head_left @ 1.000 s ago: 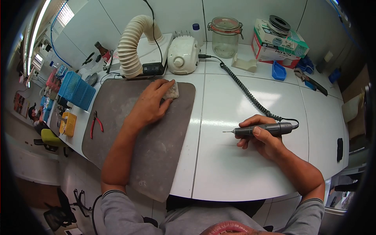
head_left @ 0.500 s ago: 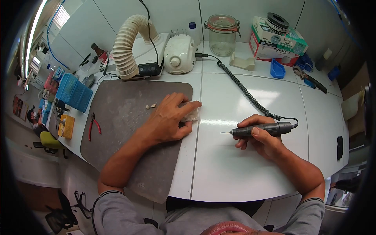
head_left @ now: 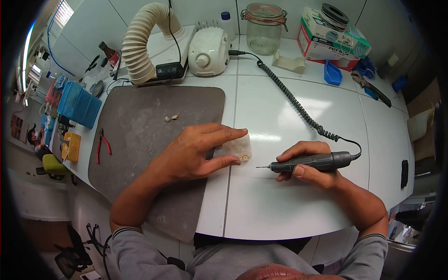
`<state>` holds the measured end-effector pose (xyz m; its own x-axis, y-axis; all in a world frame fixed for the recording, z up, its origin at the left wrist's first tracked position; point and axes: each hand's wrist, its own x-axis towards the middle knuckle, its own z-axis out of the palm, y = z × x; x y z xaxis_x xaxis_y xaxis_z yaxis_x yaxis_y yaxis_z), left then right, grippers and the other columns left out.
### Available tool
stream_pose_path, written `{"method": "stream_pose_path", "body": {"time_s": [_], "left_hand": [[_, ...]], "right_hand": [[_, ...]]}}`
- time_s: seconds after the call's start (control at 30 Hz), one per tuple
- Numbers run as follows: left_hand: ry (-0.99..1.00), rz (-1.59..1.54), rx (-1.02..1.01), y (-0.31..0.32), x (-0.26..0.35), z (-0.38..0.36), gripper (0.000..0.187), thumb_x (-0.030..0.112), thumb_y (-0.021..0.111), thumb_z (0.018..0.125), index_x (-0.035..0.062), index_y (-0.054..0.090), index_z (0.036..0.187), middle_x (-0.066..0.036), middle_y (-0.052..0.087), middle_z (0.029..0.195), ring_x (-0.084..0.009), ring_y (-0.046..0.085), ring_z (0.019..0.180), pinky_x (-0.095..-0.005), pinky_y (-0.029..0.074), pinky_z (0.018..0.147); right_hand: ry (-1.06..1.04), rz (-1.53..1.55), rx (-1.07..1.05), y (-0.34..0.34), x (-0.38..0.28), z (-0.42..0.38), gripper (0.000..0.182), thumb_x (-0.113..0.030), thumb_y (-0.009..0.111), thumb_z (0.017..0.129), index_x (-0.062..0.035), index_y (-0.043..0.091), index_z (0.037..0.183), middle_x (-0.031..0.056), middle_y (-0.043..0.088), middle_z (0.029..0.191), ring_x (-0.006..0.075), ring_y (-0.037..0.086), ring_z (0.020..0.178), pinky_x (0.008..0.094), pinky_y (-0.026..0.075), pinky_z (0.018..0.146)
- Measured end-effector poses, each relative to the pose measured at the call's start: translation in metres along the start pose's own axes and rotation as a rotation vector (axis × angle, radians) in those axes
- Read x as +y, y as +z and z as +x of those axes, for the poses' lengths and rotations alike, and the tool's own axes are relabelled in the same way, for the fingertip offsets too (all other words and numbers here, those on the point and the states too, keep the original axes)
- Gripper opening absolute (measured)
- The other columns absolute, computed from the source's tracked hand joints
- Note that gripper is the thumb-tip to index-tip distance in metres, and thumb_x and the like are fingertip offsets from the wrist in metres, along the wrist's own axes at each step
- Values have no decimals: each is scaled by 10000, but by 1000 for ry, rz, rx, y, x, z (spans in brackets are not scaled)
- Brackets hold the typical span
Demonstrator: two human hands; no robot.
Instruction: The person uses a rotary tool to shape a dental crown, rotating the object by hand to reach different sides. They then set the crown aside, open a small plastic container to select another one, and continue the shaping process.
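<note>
My left hand [head_left: 198, 151] grips a pale plaster dental cast [head_left: 238, 147] between thumb and fingers, just past the right edge of the grey mat [head_left: 140, 135]. My right hand [head_left: 305, 170] holds a dark rotary handpiece [head_left: 308, 162] level above the white bench, its thin bur pointing left, a short gap from the cast. A coiled black cable [head_left: 294, 105] runs from the handpiece back to the white motor unit [head_left: 208, 51]. Two small plaster bits [head_left: 171, 118] lie on the mat.
A ribbed suction hose [head_left: 140, 42] and its base stand at the back left. A glass jar [head_left: 262, 28], a face-mask box [head_left: 333, 42], a blue tray [head_left: 332, 74], red pliers [head_left: 101, 144] and a blue basket [head_left: 78, 103] ring the bench.
My left hand has carried the cast from the back of the mat toward me and to the right, close to the bur. The handpiece has shifted slightly down. Two bits stayed on the mat.
</note>
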<state>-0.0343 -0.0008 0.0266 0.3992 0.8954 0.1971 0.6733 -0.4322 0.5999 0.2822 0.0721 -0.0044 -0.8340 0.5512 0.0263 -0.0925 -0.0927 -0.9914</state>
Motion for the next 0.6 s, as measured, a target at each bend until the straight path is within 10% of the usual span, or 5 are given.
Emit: {"method": "stream_pose_path", "body": {"time_s": [0.27, 0.6], "left_hand": [[28, -80, 264, 22, -15, 0, 148, 3, 694, 956, -4, 600, 1070, -191, 755, 1173, -321, 777, 934, -380, 634, 792], [133, 60, 83, 11, -17, 3, 430, -58, 686, 795, 34, 607, 1207, -206, 677, 1300, -340, 730, 1056, -395, 601, 862]], "right_hand": [[-56, -74, -36, -2, 4, 1, 351, -139, 688, 935, 83, 675, 1206, 213, 765, 1013, 249, 785, 934, 344, 617, 857], [-42, -69, -27, -2, 1, 2, 329, -123, 702, 926, 71, 686, 1192, 204, 772, 996, 246, 788, 916, 339, 619, 853]]}}
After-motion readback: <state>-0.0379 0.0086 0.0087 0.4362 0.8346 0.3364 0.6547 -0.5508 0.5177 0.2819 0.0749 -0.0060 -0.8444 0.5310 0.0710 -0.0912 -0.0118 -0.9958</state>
